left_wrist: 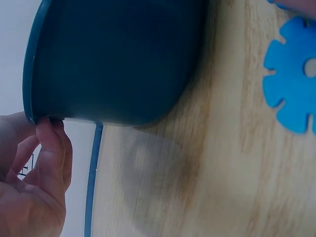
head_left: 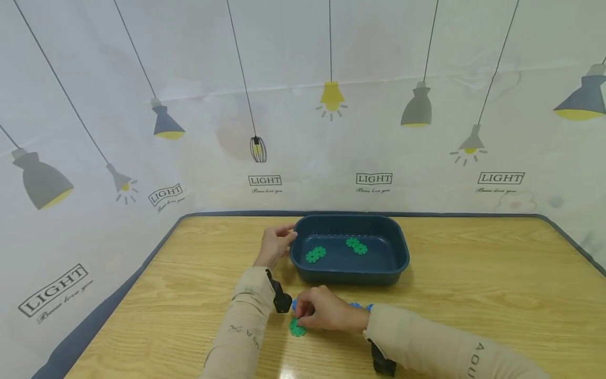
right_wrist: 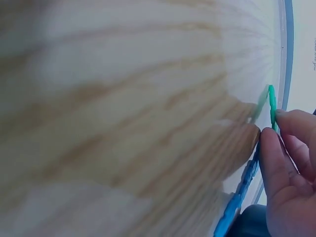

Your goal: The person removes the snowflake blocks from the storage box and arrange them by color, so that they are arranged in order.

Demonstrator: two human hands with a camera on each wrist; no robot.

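My left hand (head_left: 276, 245) holds the left end of a dark blue rectangular basin (head_left: 350, 277), thumb and fingers pinching its rim. Two pairs of overlapping green notched discs, one pair on the left (head_left: 312, 256) and one on the right (head_left: 356, 246), lie on the basin's floor. In front of the basin, my right hand (head_left: 326, 310) pinches another green notched disc (head_left: 297, 328) at its edge, low over the table. Blue notched discs (head_left: 355, 305) lie partly hidden behind this hand; one blue disc (left_wrist: 294, 74) shows larger in the left wrist view.
The wood-grain table (head_left: 473, 284) extends to both sides of the basin. Behind it hangs a white sheet (head_left: 303, 116) printed with lamps, meeting the table along a dark blue border. Black camera mounts (head_left: 282, 302) sit on both wrists.
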